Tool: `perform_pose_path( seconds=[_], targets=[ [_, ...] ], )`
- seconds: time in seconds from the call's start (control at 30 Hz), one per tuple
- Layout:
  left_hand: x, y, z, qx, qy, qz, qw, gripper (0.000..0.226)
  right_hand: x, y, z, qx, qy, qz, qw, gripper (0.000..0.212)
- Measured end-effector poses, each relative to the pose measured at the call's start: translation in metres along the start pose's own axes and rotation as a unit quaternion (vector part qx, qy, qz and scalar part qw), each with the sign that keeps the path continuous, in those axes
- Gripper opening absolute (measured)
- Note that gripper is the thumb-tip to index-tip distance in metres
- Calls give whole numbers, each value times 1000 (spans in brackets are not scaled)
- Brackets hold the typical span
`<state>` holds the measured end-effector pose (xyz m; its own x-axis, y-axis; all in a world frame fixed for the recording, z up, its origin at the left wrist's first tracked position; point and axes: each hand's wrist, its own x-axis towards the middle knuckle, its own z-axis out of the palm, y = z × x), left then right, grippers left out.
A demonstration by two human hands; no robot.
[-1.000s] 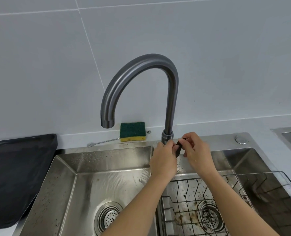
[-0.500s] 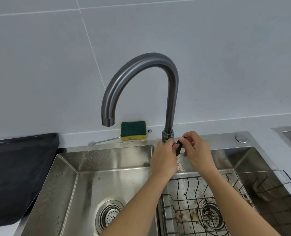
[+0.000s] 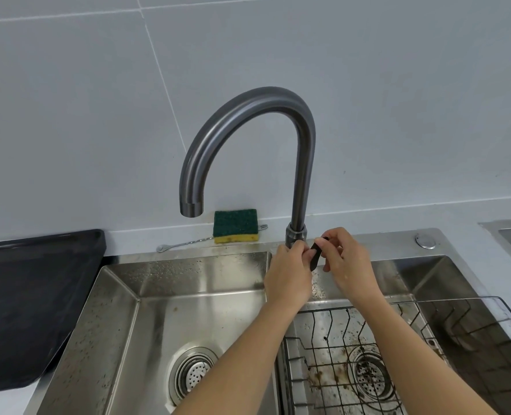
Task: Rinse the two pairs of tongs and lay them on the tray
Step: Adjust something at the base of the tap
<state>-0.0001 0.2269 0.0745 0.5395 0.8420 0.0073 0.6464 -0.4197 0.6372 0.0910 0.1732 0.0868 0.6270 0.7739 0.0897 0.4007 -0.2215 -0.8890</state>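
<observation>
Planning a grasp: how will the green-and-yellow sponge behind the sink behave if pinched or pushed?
The sponge looks like foam under a scouring layer: probably light and squashy. Blocky shape: likely slides or tips, not rolls. Droplets on the sink rim suggest it may be wet.

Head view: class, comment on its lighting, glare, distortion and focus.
Head view, light: soft and even, shadows faint. Head view, glare: bright streaks on the curved dark-grey metal tap and stainless steel double sink. Head view, distortion: wide-angle lens bows the grey wall-tile joints. Head view, focus: sharp throughout, even the small black tap lever the right hand pinches.
</observation>
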Motion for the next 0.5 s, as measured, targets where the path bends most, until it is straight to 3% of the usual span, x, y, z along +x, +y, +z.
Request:
perform_pose_path(
  seconds=[0.27,0.4,0.5],
  targets=[
    [-15,-19,-20,4,-27,25,999,26,-5,-3,0,-38,3,2,999,15],
    [-30,-54,-38,-8,-24,-31,999,24,-12,-5,5,-145,14,24,989,35],
    [-45,-85,-54,-22,-12,-100,995,23,-21,-9,9,-200,80,33,976,44]
  ],
)
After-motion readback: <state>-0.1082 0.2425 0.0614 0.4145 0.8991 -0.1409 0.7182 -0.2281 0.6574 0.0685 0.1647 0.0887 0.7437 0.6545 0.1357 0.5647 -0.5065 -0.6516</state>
